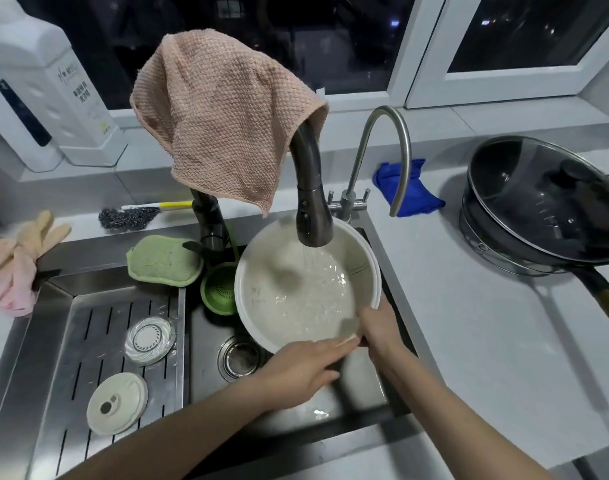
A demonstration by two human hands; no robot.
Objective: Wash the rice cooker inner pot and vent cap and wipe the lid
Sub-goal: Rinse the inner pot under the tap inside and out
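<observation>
The pale rice cooker inner pot [261,299] is held tilted in the sink [351,407] under the dark faucet [311,209], and water streams into it. My right hand [379,323] grips the pot's near right rim. My left hand [303,368] holds the near rim from below, fingers reaching toward the right hand. Two round parts lie on the ribbed draining board [88,327]: a clear one with a white vented centre [150,339] and a flat cream disc [117,403]. Which of them is the vent cap I cannot tell.
A pink cloth [220,116] hangs over the faucet. A green sponge [162,259] and green strainer [220,289] sit left of the pot. A second slim tap [382,150], a blue cloth [417,192] and a lidded black wok [545,202] stand on the right counter. Gloves [19,258] lie at left.
</observation>
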